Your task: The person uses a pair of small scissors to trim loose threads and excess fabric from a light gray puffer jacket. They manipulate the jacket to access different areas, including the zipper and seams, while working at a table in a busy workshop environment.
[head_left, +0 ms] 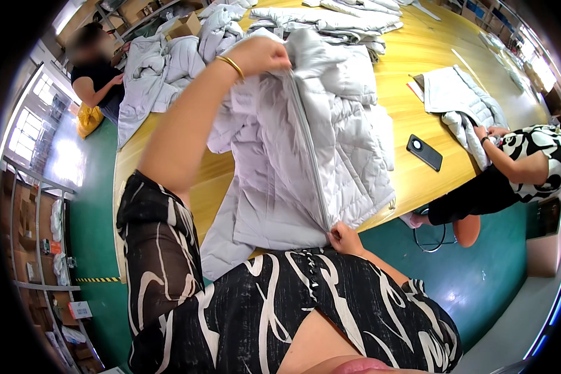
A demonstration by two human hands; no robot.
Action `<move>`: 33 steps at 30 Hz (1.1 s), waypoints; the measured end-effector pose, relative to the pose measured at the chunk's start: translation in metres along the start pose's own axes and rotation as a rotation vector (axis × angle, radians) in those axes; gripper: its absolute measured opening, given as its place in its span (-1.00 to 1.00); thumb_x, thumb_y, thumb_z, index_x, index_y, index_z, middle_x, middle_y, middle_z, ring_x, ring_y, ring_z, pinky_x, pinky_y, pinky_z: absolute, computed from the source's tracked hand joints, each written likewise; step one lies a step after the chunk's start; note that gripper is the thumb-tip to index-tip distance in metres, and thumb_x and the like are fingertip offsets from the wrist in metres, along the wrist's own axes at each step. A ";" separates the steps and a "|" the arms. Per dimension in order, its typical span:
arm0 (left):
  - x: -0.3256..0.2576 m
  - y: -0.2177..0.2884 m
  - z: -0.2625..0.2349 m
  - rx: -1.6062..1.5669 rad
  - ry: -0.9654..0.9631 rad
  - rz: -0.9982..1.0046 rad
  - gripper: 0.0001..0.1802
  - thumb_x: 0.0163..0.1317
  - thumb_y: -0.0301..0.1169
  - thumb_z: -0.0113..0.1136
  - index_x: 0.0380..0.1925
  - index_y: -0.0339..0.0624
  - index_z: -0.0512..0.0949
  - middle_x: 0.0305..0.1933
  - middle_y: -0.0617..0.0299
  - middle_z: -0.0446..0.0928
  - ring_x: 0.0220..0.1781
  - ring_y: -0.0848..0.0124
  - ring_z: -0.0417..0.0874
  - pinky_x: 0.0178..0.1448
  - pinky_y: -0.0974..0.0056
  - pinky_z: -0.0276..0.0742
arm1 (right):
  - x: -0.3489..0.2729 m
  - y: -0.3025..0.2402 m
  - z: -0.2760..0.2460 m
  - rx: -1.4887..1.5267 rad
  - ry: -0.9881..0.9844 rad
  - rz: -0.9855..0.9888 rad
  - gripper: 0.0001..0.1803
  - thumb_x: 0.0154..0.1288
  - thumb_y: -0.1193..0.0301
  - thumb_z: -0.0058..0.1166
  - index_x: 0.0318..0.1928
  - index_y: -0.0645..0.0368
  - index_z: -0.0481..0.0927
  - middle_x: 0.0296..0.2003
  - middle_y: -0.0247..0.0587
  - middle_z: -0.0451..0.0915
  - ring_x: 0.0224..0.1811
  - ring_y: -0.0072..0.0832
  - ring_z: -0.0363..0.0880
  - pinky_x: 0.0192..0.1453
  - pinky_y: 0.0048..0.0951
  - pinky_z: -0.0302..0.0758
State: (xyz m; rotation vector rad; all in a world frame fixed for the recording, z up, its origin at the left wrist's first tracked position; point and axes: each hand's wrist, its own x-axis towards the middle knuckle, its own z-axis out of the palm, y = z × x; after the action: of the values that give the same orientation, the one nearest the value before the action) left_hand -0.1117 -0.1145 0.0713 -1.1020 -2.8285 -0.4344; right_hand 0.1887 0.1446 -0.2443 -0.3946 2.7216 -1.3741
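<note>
A light grey padded jacket (274, 162) lies spread on the table before me, its quilted side folded over toward the right. My left hand (267, 56), a gold bangle at its wrist, reaches to the far end and is closed on the jacket's front edge near the collar. The cloth around the collar is blurred. Down at the hem, near the table's front edge, my right hand (345, 239) pinches the lower end of the same edge. Between the two hands a zipper (308, 149) runs in a taut line.
The yellow wood-grained table (411, 93) carries stacked grey jackets (330, 22) at the back and a heap (162, 71) at the left. A black phone (424, 153) lies to the right. One co-worker (523, 156) handles a jacket at the right; another (96, 75) stands far left.
</note>
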 end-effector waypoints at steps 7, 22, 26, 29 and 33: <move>0.014 -0.064 -0.101 0.052 0.328 -0.179 -0.69 0.12 -0.14 0.18 -0.37 -0.18 0.59 -0.55 0.33 0.52 -0.49 0.57 0.45 -0.32 0.46 0.37 | -0.020 0.012 -0.011 0.117 -0.019 0.200 -0.75 0.14 0.34 0.16 -0.39 0.17 0.35 -0.67 -0.18 0.35 -0.64 -0.41 0.32 -0.51 -0.40 0.32; 0.038 -0.060 -0.005 0.513 0.568 -0.256 -0.32 -0.01 -0.10 0.15 0.15 0.02 0.23 0.33 0.11 -0.03 0.39 0.09 -0.10 0.23 -0.42 -0.24 | 0.076 -0.071 -0.009 0.396 -0.112 -0.089 -0.87 0.16 0.44 0.11 -0.33 0.23 0.50 -0.50 -0.21 0.48 -0.54 -0.55 0.40 -0.44 -0.54 0.35; -0.057 0.042 0.110 -0.011 0.329 0.133 -0.43 0.03 -0.26 0.20 0.09 -0.06 0.32 0.30 -0.03 0.12 0.37 0.04 0.05 0.33 -0.09 -0.05 | 0.067 -0.040 -0.045 0.378 0.159 -0.163 -0.90 0.23 0.50 -0.01 -0.28 0.25 0.52 -0.43 -0.20 0.53 -0.43 -0.50 0.49 -0.34 -0.53 0.41; -0.144 0.093 0.172 -0.575 -0.184 0.134 -0.72 0.11 -0.38 0.14 -0.13 -0.11 0.51 -0.08 0.18 0.49 0.06 0.23 0.45 0.16 0.19 0.31 | 0.060 0.008 -0.072 0.236 0.378 -0.040 -0.80 0.32 0.39 -0.12 -0.36 0.25 0.51 -0.53 -0.22 0.46 -0.50 -0.49 0.40 -0.38 -0.49 0.36; -0.214 0.135 0.256 -1.318 -0.610 -0.333 -0.61 0.28 -0.16 0.00 -0.05 -0.20 0.48 -0.12 0.27 0.52 -0.09 0.51 0.46 0.03 0.40 0.35 | 0.051 0.007 -0.108 0.156 0.571 0.147 -0.81 0.27 0.39 -0.03 -0.41 0.28 0.45 -0.57 -0.17 0.34 -0.53 -0.49 0.27 -0.43 -0.45 0.26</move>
State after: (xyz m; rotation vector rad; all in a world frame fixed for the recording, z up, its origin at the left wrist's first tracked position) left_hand 0.1451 -0.0855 -0.1792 -0.8631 -3.0523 -2.6125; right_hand 0.1194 0.2193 -0.1825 0.2466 2.9376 -1.8720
